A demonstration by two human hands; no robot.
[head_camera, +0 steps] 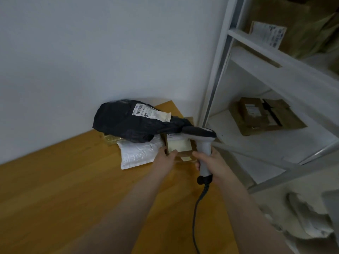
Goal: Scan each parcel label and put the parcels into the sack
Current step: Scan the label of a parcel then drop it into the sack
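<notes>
Where the parcels lie, bench (55, 180): wooden top running to a white wall, with the pile at its far right corner.
Shelving (275, 70): pale metal unit just right of the bench, with brown cartons (264, 114) on its shelves.
Sack (308, 217): pale crumpled fabric at lower right, off the bench and below the shelving; blurred.
Black parcel (124, 123): soft bag on top of the pile, its label (152, 112) facing up.
White mailer (137, 153): padded, lying flat, partly under the black parcel.
Scanner (203, 143): grey pistol type, its dark head over the far edge of the small box, its cable trailing towards the camera.
Small box (180, 145): brown, label up, touching the white mailer's right side.
Left hand (166, 158): holds the small box, thumb on its top.
Right hand (212, 164): wrapped round the scanner's handle.
</notes>
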